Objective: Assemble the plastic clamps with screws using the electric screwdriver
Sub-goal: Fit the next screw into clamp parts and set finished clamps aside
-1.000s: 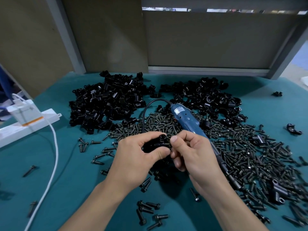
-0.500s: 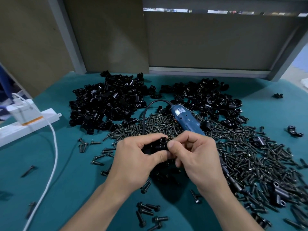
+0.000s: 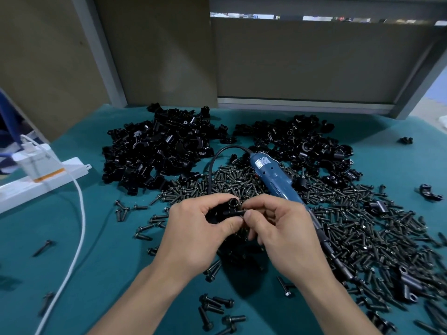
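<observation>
Hands meet mid-table over the near-left edge of the screw heap [image 3: 362,226]. L hand [image 3: 193,235] is curled round a black clamp [image 3: 228,209], thumb under, index over; the clamp's round socket faces up, just far of the fingers. R hand [image 3: 285,233] pinches a screw [image 3: 239,211] btw thumb and index tip, its end right against the clamp's right side; other R fingers curled in. Cannot tell whether the screw sits in a hole, too dark. Driver [image 3: 273,175], blue body, lies tilted on the heap, cord end far-left, bit end near-right, passing behind R hand; cannot tell if the hand touches it. Its black cord [image 3: 212,165] arcs from the far end down toward L hand. Two clamp piles on the far side: left pile [image 3: 157,151], right pile [image 3: 302,143], narrow gap btw them. Loose screws lie scattered near and left of the hands on the teal mat [image 3: 96,262]; stray clamps [image 3: 429,193] at right. White power strip [image 3: 48,180] at left edge w/ a plug block on it; white cable [image 3: 77,213] runs nearward over the mat.
</observation>
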`<state>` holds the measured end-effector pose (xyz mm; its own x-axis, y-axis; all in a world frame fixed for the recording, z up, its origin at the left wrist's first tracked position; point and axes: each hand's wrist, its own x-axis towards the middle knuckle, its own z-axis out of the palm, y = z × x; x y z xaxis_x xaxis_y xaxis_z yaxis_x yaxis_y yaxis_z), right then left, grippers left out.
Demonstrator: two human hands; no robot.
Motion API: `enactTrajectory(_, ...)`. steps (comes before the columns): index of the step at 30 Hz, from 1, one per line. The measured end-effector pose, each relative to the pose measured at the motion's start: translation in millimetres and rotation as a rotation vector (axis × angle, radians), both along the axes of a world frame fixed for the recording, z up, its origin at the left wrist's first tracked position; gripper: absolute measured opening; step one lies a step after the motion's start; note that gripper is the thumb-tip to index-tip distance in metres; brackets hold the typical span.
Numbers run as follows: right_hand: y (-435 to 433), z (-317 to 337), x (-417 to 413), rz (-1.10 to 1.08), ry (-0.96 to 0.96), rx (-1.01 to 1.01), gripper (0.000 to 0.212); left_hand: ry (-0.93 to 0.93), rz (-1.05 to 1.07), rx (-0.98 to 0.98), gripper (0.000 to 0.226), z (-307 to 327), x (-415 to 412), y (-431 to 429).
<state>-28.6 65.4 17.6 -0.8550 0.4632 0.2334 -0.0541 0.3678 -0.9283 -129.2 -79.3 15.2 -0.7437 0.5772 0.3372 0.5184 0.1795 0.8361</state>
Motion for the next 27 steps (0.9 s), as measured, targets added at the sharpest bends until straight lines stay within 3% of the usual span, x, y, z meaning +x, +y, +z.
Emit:
enactTrajectory(9, 1.7, -0.7, -0.1, 0.035, 0.075, -0.094, 0.014, -0.088, -0.085, -0.081, 0.041, -0.7, -2.0, 0.0)
enactTrajectory(17, 2.6, -0.2, 1.2, 0.039, 0.096, -0.029, 0.021, -0.239, -0.169, -0.051, 0.046, -1.0, -1.8, 1.9)
enactTrajectory(27, 0.7, 1.2, 1.8, 0.05, 0.112, -0.126, 0.008, -0.159, -0.21, -0.103, 0.038, -0.3, -2.7, 0.5)
